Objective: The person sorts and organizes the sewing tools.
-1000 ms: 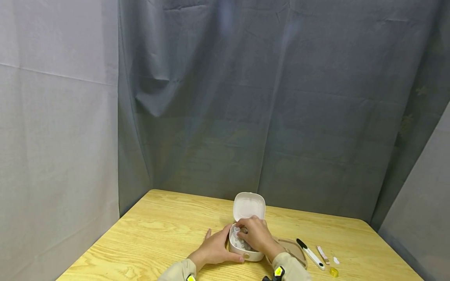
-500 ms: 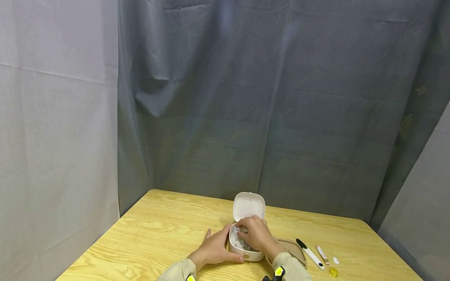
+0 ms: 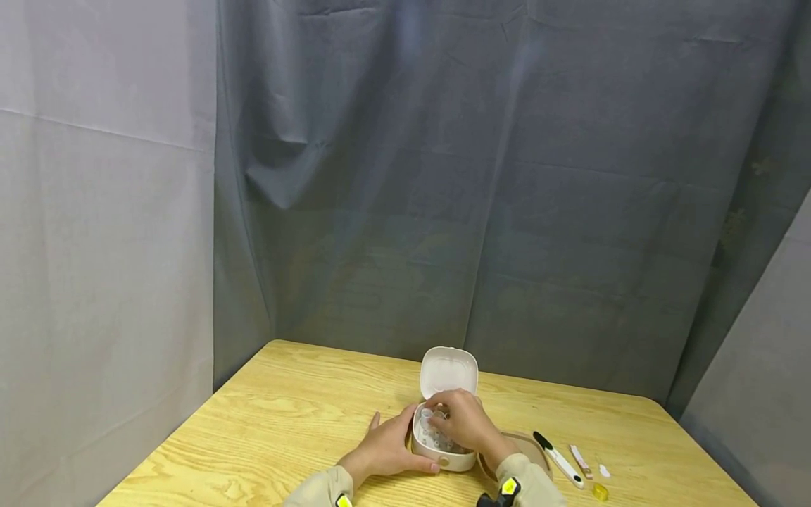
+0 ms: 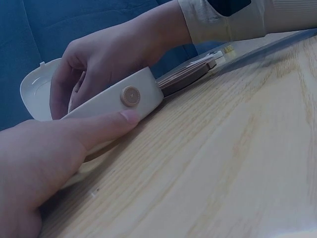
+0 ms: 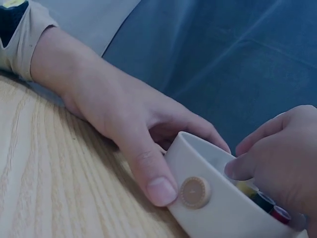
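Note:
A white sewing box (image 3: 457, 462) stands on the table with its lid (image 3: 448, 370) tipped up at the back. My left hand (image 3: 388, 449) grips its left side, the thumb lying along the front near a round tan button (image 4: 130, 96). My right hand (image 3: 467, 424) reaches into the box from the right, thumb and forefinger bent around a pale spool. Another pale spool (image 3: 426, 415) stands left of those fingertips, among small pegs. In the right wrist view, a yellow spool (image 5: 246, 188), a dark green spool (image 5: 263, 201) and a red spool (image 5: 281, 214) show below the right hand.
Partly under my right forearm lies a brown tray-like piece (image 3: 532, 451). Further right are a slim white tool with a black end (image 3: 559, 461), a narrow pale strip (image 3: 580, 462), a small white piece (image 3: 604, 471) and a yellow round piece (image 3: 600, 491).
My right hand and forearm have shifted slightly right, and more of the pale spools shows between its fingers. The left hand keeps its hold on the box.

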Demonstrator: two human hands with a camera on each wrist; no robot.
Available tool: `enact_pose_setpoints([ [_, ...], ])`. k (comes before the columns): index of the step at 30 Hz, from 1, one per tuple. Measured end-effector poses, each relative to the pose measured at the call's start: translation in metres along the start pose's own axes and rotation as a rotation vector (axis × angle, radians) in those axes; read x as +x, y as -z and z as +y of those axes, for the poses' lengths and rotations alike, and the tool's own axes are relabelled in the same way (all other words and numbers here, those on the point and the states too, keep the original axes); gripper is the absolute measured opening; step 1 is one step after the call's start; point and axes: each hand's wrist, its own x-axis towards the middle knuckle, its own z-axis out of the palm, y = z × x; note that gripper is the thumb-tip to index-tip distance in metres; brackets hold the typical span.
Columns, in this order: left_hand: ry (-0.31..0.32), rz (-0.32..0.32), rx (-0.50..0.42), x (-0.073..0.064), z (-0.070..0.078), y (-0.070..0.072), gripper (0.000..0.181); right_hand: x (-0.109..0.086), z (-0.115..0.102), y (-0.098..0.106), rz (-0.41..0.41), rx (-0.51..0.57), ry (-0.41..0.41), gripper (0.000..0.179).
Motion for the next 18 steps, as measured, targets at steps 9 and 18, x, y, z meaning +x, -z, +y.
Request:
enact_pose_setpoints([
  [9, -0.017, 0.006, -0.006, 0.003, -0.003, -0.002, 0.118, 0.004, 0.000, 0.018, -0.062, 0.195, 0.034, 0.018],
  [18, 0.001, 0.011, -0.007, 0.002, 0.002, 0.000, 0.120, 0.004, -0.002, 0.032, -0.060, 0.175, -0.028, 0.025],
])
